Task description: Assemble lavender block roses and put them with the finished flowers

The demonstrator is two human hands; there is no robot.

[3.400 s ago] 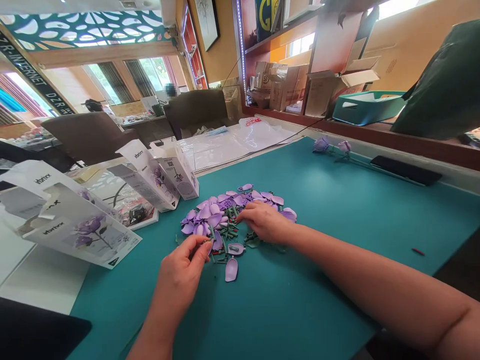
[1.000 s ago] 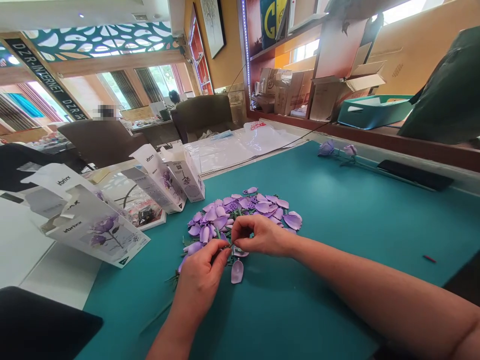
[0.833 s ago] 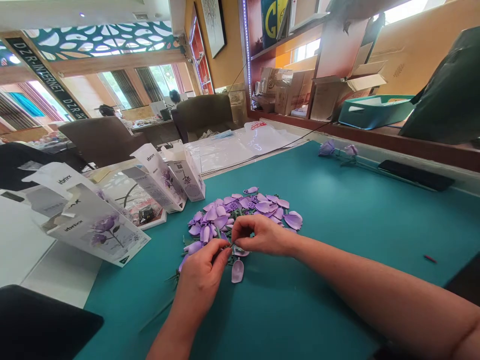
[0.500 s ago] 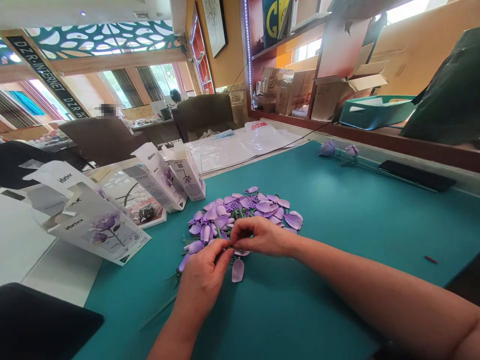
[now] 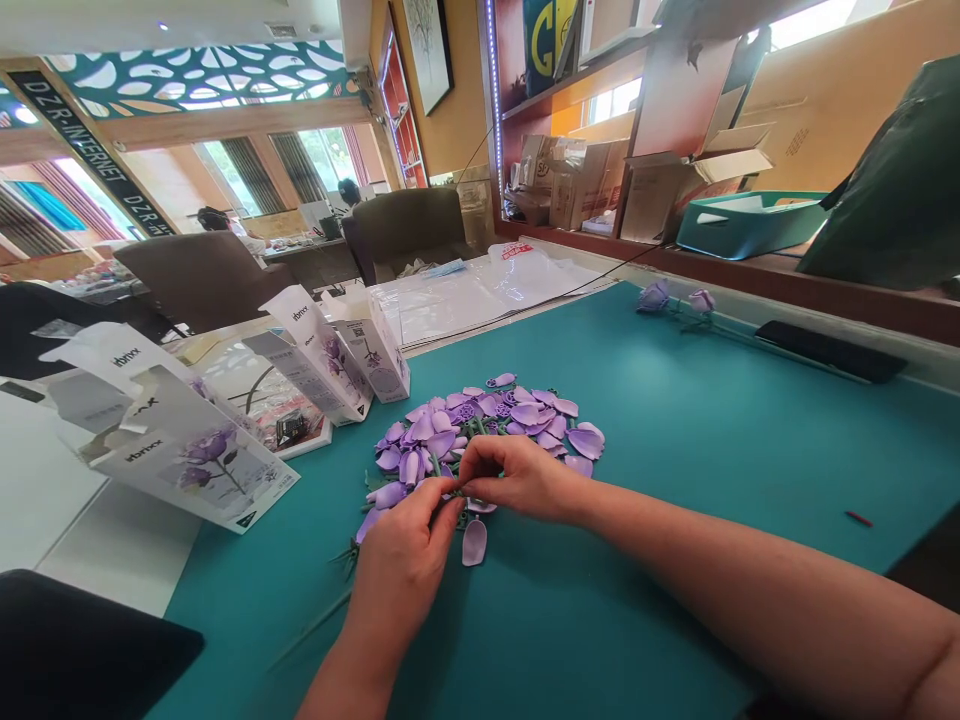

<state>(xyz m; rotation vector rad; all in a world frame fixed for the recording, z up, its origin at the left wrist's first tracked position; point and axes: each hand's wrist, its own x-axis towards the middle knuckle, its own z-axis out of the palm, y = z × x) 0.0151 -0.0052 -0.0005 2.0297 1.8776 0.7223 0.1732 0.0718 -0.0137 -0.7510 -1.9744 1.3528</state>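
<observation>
My left hand (image 5: 405, 550) is closed, thumb and forefinger pinched together in front of the petal pile. A thin green flower stem (image 5: 311, 632) comes out from under it toward the lower left, in line with the pinch. Fingertip to fingertip with it, my right hand (image 5: 529, 478) is also closed in a pinch. What its fingers hold is hidden. Just behind both hands lies a heap of purple plastic petals (image 5: 439, 440) mixed with green pieces. One loose pale petal (image 5: 474, 541) lies on the mat below the fingertips.
The green mat (image 5: 697, 480) covers the table. Printed white boxes (image 5: 202, 460) stand at the left, near a dark object (image 5: 90, 640). Two purple flowers (image 5: 654, 295) and a black case (image 5: 829, 350) lie at the far right. A small red stick (image 5: 859, 518) is nearer.
Both hands keep their pinch at nearly the same spot. The right hand has shifted very slightly, and the view has moved a little.
</observation>
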